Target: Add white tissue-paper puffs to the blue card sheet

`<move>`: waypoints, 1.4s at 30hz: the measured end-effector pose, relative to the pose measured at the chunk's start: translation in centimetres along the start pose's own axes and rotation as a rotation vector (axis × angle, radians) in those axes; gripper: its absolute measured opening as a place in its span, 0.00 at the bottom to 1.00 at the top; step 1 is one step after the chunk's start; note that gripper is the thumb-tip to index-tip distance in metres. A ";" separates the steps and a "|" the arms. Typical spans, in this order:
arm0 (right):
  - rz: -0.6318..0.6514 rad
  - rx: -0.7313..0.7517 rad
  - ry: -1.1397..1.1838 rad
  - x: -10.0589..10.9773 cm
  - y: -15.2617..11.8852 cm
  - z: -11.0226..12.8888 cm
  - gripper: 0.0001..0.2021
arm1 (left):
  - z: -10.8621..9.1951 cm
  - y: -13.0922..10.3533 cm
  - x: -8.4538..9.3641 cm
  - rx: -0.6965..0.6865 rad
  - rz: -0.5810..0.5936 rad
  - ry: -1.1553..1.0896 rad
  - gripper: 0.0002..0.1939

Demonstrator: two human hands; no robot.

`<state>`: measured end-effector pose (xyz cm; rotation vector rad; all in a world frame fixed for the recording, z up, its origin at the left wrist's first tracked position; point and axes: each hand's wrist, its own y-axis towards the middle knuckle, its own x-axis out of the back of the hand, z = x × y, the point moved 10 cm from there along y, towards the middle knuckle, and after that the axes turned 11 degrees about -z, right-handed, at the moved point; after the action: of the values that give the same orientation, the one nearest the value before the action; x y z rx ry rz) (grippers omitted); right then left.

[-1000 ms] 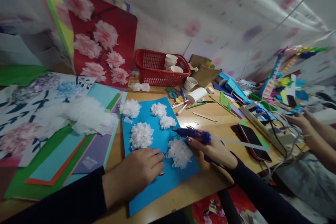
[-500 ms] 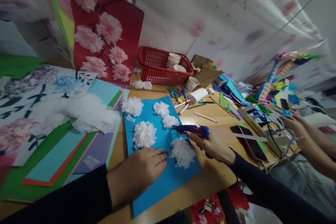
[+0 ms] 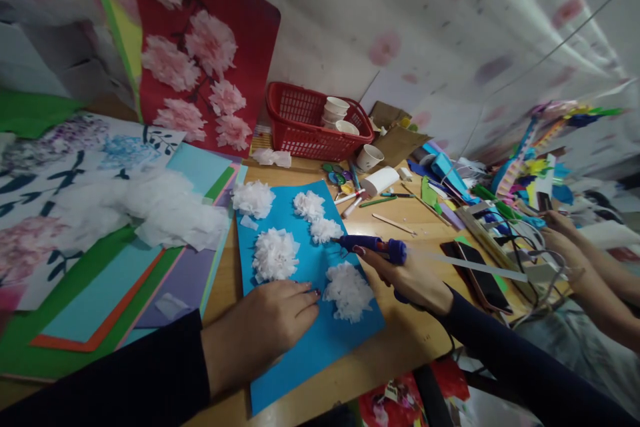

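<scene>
A blue sheet lies on the wooden table, with several white tissue flowers on it. My left hand rests flat on the sheet's left side, palm down, below a large white flower. In my right hand is a dark blue glue gun, a long clear stick jutting from its back. Its nozzle is beside the small white flower near the sheet's right edge. Another large flower sits below the gun.
Coloured papers and white tissue lie to the left. Behind are a red basket with cups and a red floral board. Phone, cables and craft scraps lie right, near another person's hands.
The glue gun in my right hand has shifted slightly right, away from the small flower. My left hand stays on the sheet. The whole view has shifted a little.
</scene>
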<state>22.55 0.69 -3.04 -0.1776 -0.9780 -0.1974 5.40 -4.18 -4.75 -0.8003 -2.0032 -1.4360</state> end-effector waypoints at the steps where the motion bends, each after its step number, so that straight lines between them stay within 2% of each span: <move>1: -0.002 0.020 -0.006 0.1 0.0 0.3 0.21 | 0.0 0.0 0.0 0.000 -0.006 0.001 0.16; 3: 0.014 0.027 -0.016 0.1 0.0 0.2 0.21 | 0.1 0.0 0.0 0.001 -0.017 0.004 0.15; 9: 0.029 -0.074 0.010 -0.1 -0.3 -1.9 0.24 | -0.1 0.0 0.1 -0.003 -0.038 0.032 0.14; 15: 0.011 0.015 0.044 -0.1 0.0 -0.9 0.21 | -0.2 -0.1 0.0 0.003 0.004 0.045 0.14; 21: 0.052 -0.053 0.026 -0.6 -0.4 -2.0 0.22 | -0.1 0.1 0.1 0.009 0.036 0.032 0.14; 27: 0.052 0.008 0.094 -0.6 -0.2 -1.2 0.17 | -0.2 0.3 0.4 0.003 0.004 0.060 0.13; 35: 0.026 0.003 0.129 -1.4 0.5 -2.5 0.19 | -0.2 0.2 0.3 0.002 0.000 0.038 0.13; 42: 0.034 0.011 0.147 -1.2 0.1 -1.7 0.18 | -0.2 0.2 0.4 0.009 0.014 0.044 0.13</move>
<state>23.27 0.53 -4.99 -0.1676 -0.8296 -0.1715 5.35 -4.28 -4.28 -0.7704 -1.9657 -1.4239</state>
